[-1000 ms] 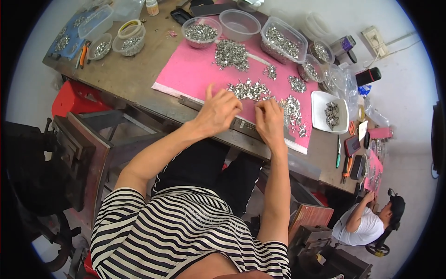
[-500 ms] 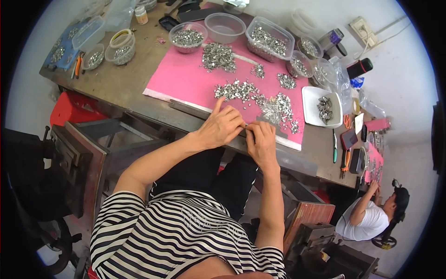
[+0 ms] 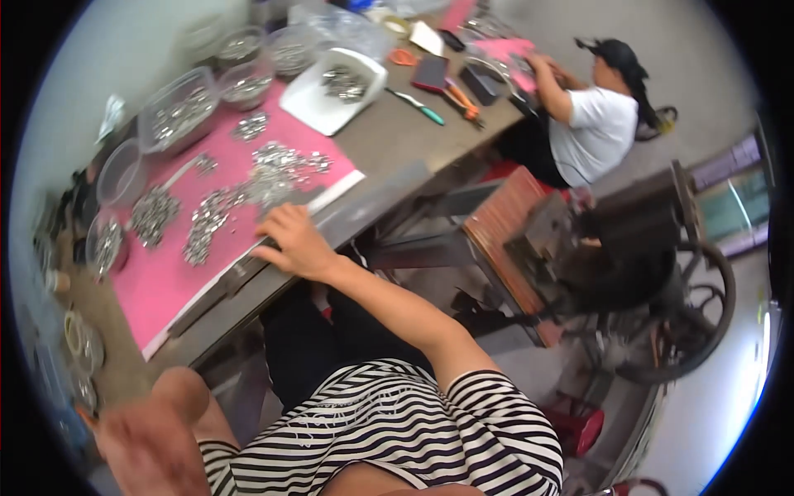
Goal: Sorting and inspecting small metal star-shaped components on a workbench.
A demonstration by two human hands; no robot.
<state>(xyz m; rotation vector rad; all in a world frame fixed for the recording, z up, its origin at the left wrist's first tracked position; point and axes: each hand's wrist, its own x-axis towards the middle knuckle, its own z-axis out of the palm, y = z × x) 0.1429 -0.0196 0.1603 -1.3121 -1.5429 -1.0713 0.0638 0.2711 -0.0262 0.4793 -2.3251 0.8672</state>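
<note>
My right hand (image 3: 294, 245) rests over the front edge of a pink sheet (image 3: 153, 285), fingers bent and apart, with nothing visible in them. Just beyond it lie loose piles of small silvery metal pieces (image 3: 215, 215). Raised at the lower left, off the table, my left hand (image 3: 145, 446) is smeared by motion, so its fingers cannot be read. A long dark metal bar (image 3: 215, 299) runs along the sheet's near edge, left of my right hand.
Clear plastic tubs (image 3: 178, 107) with metal pieces line the back. A white tray (image 3: 302, 103) holds more. Right of it lie a green-handled tool (image 3: 418, 106) and orange-handled pliers (image 3: 463, 103). A co-worker (image 3: 591, 124) sits farther right, behind a machine with a large handwheel (image 3: 686, 314).
The view has swung to the right. My hands, together at the table edge before, are now apart. The left has lifted away toward the lower left; the right remains at the edge, its fingers spread.
</note>
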